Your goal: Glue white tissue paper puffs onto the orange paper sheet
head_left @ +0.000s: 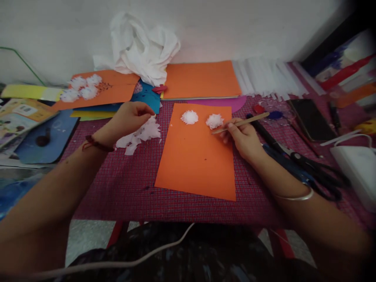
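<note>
An orange sheet of paper [195,160] lies in front of me, with two fluffy white paper tufts on its upper half: the left tuft [189,117] and the right tuft [214,121]. My right hand [242,139] rests at the sheet's right edge, its fingers closed round a thin wooden stick [252,119] whose narrow tip points left, just below the right tuft. Over a heap of torn white paper scraps [138,136], my left hand [133,115] has thumb and fingers pinched together. Whatever sits between those fingertips is too small to make out.
Behind stand a white cloth [141,47], another orange sheet [202,80] and white paper strips [264,76]. An orange sheet with white flowers [114,88] lies back left. Scissors [311,162], a phone [313,119] and a white box-shaped device [357,168] are at right.
</note>
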Tool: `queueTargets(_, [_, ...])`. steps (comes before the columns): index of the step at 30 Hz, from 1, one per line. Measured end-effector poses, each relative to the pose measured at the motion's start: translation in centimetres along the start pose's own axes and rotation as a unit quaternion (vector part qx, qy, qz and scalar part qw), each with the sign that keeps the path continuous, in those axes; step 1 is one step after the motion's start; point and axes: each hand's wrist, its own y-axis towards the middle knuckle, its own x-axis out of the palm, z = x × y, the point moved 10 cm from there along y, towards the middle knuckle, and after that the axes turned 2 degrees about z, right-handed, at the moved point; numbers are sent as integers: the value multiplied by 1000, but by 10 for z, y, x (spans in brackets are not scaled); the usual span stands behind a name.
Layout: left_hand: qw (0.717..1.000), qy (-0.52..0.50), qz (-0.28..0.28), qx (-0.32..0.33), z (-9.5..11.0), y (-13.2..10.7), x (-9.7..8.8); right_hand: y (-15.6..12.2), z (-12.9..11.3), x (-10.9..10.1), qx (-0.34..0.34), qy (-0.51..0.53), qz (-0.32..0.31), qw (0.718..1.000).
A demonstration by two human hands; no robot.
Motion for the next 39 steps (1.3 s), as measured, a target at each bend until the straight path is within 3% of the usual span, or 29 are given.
queueTargets(4, [989,93,-108,50,7,18,31,0,0,-1,1,1,2,1000])
queueTargets(7, [969,151,-190,37,-1,30,50,0,-1,-1,3,0,2,1000])
queueTargets(13, [957,132,-259,-11,-10,31,55,0,-1,-1,-3,-1,5,1000])
queueTargets(16, [962,112,-245,-32,-5,28,46,0,0,1,-2,3,-2,1000])
queueTargets(18, [974,83,-204,-53,0,26,30,1,1,1,2,5,-5,1000])
queueTargets(22, [988,-39,-126,-85,10,14,-7,1,0,2,1,10,-9,1000])
queueTargets(25, [982,-143,-97,-80,13,-2,-18,1,-2,3,-1,8,-12,1000])
queueTargets(28, [982,-100,-105,-123,1,-17,-9,0,-5,4,-7,8,-10,1000])
queueTargets(31, [986,-71,-57,-137,5,-18,-5,-1,-8,6,-18,9,-10,1000])
queueTargets(35, [987,-150,-42,-50,55,-2,13,-4,-13,10,-47,-3,-22,999])
queueTargets(39, [970,-217,-109,-13,98,18,56,-7,-14,12,-73,-52,-26,996])
